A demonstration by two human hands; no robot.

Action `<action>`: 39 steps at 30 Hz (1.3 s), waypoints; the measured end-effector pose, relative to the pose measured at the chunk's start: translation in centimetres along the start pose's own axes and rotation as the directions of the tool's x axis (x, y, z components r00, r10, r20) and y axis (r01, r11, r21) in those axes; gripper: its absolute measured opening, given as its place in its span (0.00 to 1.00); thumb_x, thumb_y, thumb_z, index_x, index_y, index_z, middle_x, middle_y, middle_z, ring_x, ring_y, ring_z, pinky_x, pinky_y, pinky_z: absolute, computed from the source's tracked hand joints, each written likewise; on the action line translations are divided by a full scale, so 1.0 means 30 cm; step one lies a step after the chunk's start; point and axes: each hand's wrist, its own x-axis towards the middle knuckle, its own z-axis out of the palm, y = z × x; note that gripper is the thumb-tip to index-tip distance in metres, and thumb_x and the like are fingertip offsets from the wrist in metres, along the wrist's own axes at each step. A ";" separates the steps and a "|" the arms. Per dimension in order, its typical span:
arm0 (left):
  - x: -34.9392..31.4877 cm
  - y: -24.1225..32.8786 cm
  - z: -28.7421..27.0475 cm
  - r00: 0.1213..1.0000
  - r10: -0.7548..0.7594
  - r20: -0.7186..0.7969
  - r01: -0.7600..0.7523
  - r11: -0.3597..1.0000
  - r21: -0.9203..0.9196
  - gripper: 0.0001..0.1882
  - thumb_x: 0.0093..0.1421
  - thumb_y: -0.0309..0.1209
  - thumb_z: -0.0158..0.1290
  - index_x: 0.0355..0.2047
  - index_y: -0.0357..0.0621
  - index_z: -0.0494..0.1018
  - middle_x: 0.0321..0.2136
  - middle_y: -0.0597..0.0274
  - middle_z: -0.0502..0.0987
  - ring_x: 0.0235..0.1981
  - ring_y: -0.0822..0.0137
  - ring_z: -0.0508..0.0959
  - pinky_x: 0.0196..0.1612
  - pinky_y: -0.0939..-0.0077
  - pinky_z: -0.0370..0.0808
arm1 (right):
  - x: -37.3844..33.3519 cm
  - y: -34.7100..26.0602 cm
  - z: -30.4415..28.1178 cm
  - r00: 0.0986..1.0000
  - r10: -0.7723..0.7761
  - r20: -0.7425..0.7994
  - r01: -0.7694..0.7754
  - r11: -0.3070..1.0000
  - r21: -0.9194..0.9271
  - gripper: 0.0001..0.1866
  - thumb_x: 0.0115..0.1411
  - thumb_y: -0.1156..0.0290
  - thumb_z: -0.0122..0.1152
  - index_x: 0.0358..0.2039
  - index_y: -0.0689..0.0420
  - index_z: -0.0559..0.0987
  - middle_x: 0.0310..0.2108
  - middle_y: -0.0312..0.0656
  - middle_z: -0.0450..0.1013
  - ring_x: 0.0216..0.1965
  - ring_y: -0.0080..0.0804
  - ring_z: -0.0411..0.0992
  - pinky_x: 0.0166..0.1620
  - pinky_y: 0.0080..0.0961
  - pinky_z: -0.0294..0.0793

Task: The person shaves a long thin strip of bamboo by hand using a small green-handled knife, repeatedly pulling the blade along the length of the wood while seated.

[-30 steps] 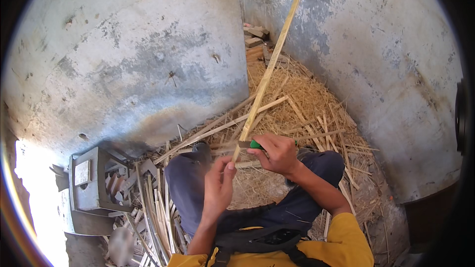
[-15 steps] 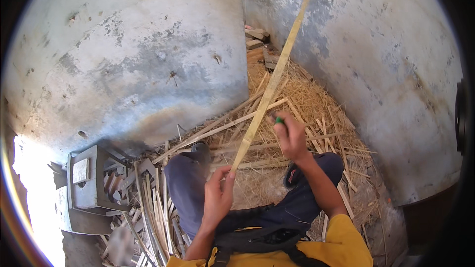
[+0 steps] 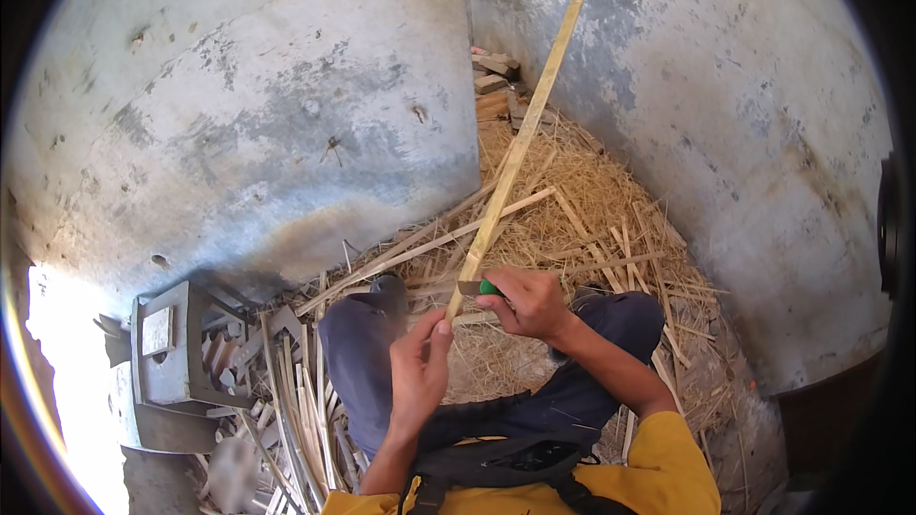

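Presently, one long pale strip of wood (image 3: 516, 153) is in work, held between the person's knees and slanting up and away, its far end showing against the rear wall (image 3: 658, 67); contact with that wall cannot be determined. Left hand (image 3: 418, 377): thumb and fingers closed on the strip's near end. Right hand (image 3: 532, 305): fingers wrapped firmly round the green handle of a knife (image 3: 488, 287), with its blade lying across the strip just beyond the left fingertips.

Progress: the strip is in one piece and tapers toward the far end, though how much of that is perspective cannot be told. Shaving appears under way and, in this inspector's judgement, not complete, since the blade is on the wood. How much remains to be removed is not visible. Curled shavings (image 3: 596, 176) cover the floor ahead, suggesting considerable cutting done. Loose strips (image 3: 307, 410) lie beside the left leg; whether finished or awaiting work, undetermined.
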 end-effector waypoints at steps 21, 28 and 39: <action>-0.014 -0.006 -0.041 0.999 -0.035 0.003 0.035 0.999 -0.025 0.16 0.76 0.31 0.51 0.56 0.33 0.79 0.25 0.76 0.67 0.27 0.83 0.62 0.28 0.83 0.59 | 0.034 -0.028 0.004 1.000 -0.013 0.017 0.015 0.993 -0.114 0.18 0.68 0.55 0.65 0.41 0.59 0.82 0.25 0.39 0.77 0.22 0.38 0.77 0.25 0.32 0.75; 0.015 -0.028 -0.079 0.982 -0.175 0.067 0.184 0.970 -0.161 0.16 0.76 0.33 0.52 0.55 0.34 0.79 0.26 0.77 0.69 0.28 0.83 0.64 0.29 0.84 0.60 | 0.048 -0.003 0.011 0.941 0.212 0.264 -0.301 0.880 0.367 0.18 0.68 0.59 0.65 0.45 0.64 0.82 0.30 0.45 0.79 0.25 0.42 0.78 0.29 0.34 0.75; 0.002 -0.048 -0.037 0.997 -0.056 -0.050 0.055 0.998 -0.033 0.16 0.75 0.32 0.54 0.54 0.32 0.79 0.28 0.74 0.73 0.29 0.83 0.67 0.30 0.84 0.65 | 0.029 0.025 -0.022 0.986 0.141 0.088 -0.158 0.959 0.236 0.17 0.65 0.60 0.69 0.44 0.60 0.82 0.32 0.45 0.81 0.29 0.44 0.81 0.31 0.34 0.78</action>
